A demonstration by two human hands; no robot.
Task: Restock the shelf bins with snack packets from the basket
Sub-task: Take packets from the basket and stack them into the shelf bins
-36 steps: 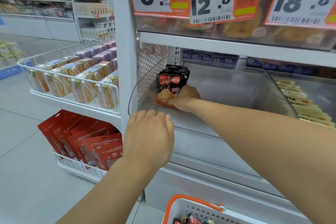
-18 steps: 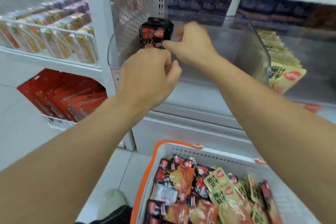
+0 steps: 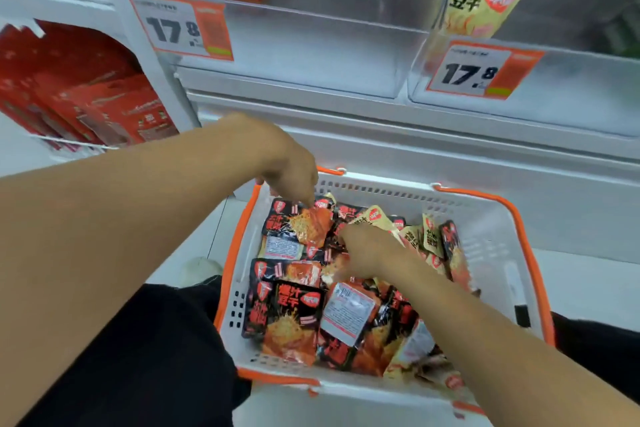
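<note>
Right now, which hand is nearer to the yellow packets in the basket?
Right. The right hand reaches into the pile beside the yellow packets; the left hand is at the basket's far left corner, over a red-black packet.

Two orange-and-white price tags reading 17.8: one (image 3: 180,26) up and left of the left grip, the other (image 3: 483,70) up and right of the right grip. Red pouches (image 3: 86,94) racked far left of the left grip. Pale floor (image 3: 571,284) right of the right grip. Black trousers (image 3: 166,350) and a light shoe (image 3: 201,270) below the left grip.
</note>
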